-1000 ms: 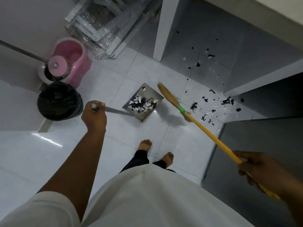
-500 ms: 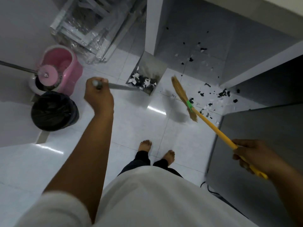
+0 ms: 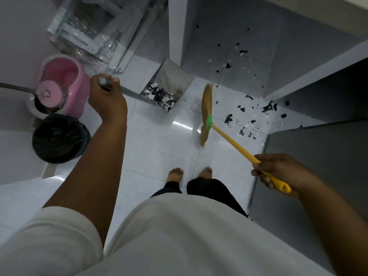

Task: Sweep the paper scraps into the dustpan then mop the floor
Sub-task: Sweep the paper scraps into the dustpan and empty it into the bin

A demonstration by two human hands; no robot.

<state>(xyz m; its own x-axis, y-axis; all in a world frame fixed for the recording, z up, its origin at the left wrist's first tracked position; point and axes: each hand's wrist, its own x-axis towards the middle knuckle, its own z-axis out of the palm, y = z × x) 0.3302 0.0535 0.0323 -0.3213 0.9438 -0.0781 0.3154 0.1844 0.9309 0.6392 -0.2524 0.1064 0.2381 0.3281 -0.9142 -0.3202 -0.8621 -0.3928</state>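
At the far left a pink mop bucket (image 3: 67, 74) is seen by the wall, with a pink mop head (image 3: 49, 94) sat in its wringer and the metal mop pole (image 3: 16, 88) running off the left edge. A bin lined with a black bag (image 3: 59, 138) is set just in front of the bucket, and a stack of plastic-wrapped frames (image 3: 95, 30) is leaned behind it. The left hand (image 3: 107, 98) is curled tightly round the top end of a metal handle (image 3: 132, 95), by which the dustpan (image 3: 175, 80) is held tilted, its mouth turned toward a white pillar (image 3: 175, 26). Black and white paper scraps (image 3: 159, 96) are gathered at the pan's handle end. Two bare feet (image 3: 175, 173) are planted on the white tiled floor (image 3: 159, 146) below. Just right of the dustpan the straw bristles of a broom (image 3: 206, 112) are seen blurred; whether the floor is touched by them cannot be told. More loose scraps (image 3: 256, 116) are scattered on the tiles beyond the broom, near the wall corner and farther back. The broom's yellow handle is gripped near its end by the right hand (image 3: 278, 172), fingers wrapped round it
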